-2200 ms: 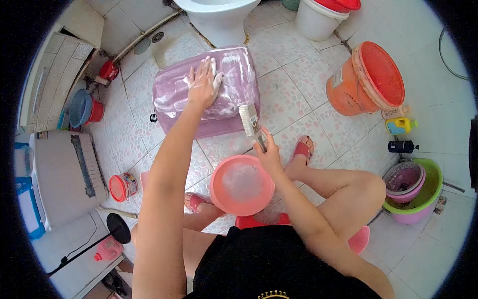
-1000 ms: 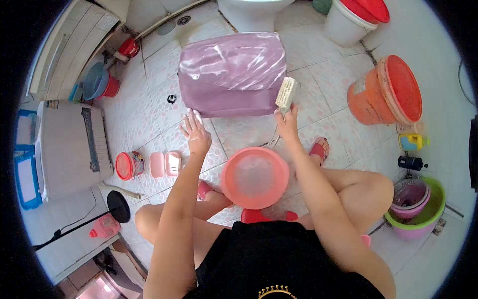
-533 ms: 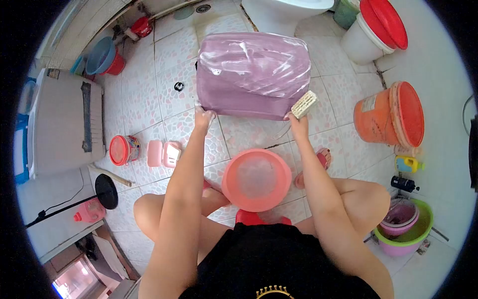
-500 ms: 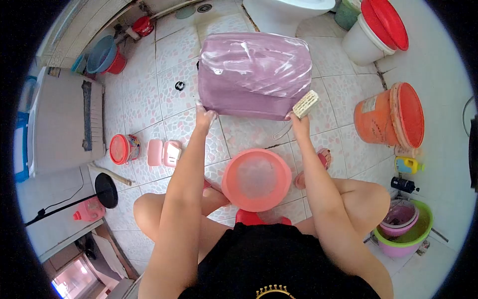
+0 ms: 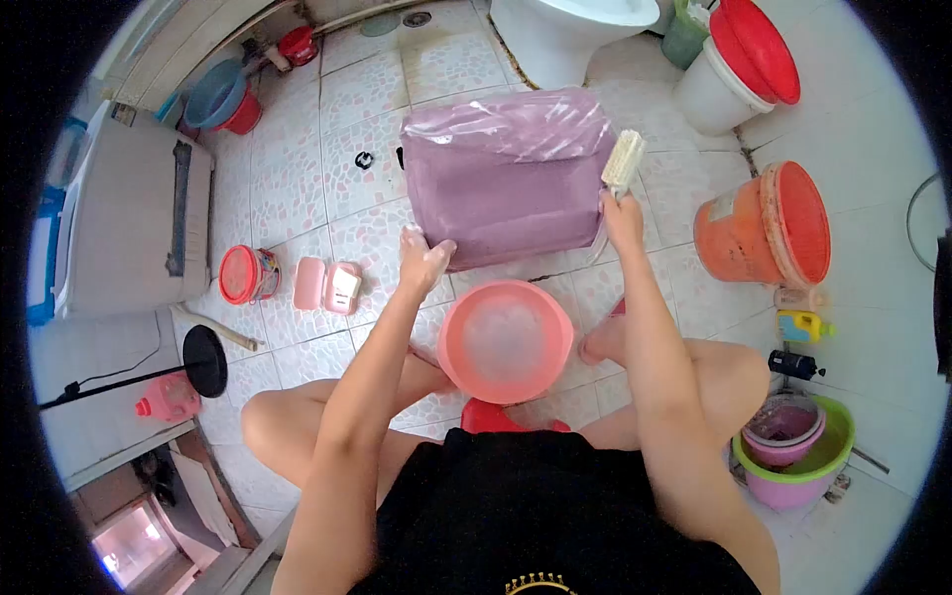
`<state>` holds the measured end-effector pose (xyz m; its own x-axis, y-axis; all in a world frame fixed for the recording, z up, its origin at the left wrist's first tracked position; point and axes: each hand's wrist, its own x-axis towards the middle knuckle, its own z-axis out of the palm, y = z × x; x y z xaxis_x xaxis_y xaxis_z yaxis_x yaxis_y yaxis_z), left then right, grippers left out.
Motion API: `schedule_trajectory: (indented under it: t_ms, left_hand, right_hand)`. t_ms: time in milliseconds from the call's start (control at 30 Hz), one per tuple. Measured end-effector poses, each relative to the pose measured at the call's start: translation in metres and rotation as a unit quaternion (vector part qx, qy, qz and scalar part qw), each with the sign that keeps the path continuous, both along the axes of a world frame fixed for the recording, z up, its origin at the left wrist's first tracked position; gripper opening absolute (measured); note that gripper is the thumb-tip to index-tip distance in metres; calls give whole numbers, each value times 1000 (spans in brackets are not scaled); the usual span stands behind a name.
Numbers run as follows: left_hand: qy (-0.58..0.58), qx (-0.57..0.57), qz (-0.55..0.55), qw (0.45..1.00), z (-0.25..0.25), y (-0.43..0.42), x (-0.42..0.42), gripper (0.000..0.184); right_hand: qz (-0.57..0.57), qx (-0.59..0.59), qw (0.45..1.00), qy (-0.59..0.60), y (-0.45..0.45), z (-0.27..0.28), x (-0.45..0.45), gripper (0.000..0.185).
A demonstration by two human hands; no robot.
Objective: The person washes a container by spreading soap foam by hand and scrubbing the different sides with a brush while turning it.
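Observation:
A large purple case, box-shaped with rounded corners, is on the tiled floor in front of me; white soap foam streaks its far part. My left hand, wet with suds, grips its near left corner. At the right edge, my right hand is closed around the handle of a scrubbing brush with pale bristles, and also touches the case's side. The brush head points away from me. Between my feet and the case stands a pink basin holding cloudy water.
On the left are an open pink soap box, a red-lidded tub and a white washing machine. An orange bucket and a white bucket stand right; a toilet is beyond the case. I sit on a red stool.
The case has tipped, so more of its near purple face shows and its near edge is closer to the basin. The brush in my right hand has swung more upright and moved up.

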<state>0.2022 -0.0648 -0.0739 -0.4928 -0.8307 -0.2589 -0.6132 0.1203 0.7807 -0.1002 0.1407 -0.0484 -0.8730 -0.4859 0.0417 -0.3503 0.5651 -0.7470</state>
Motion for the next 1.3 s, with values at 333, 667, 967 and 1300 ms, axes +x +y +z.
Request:
schedule_trajectory:
  t_ms: [333,667,967,1300]
  left_hand:
    - [-9,-195,95,976,63,12,-26,68]
    - [95,-120,157,976,68,-40,-74,56]
    - [150,-221,170,949,43,17,-50,57]
    - [108,-189,165,962,37,41,-41,55]
  right_hand:
    - [130,203,946,215,4,66,1,32]
    - [134,60,981,125,-59,89,20,47]
    - [108,227,944,213,-119,116,30,52]
    - [189,207,949,146,-136,110,190,66]
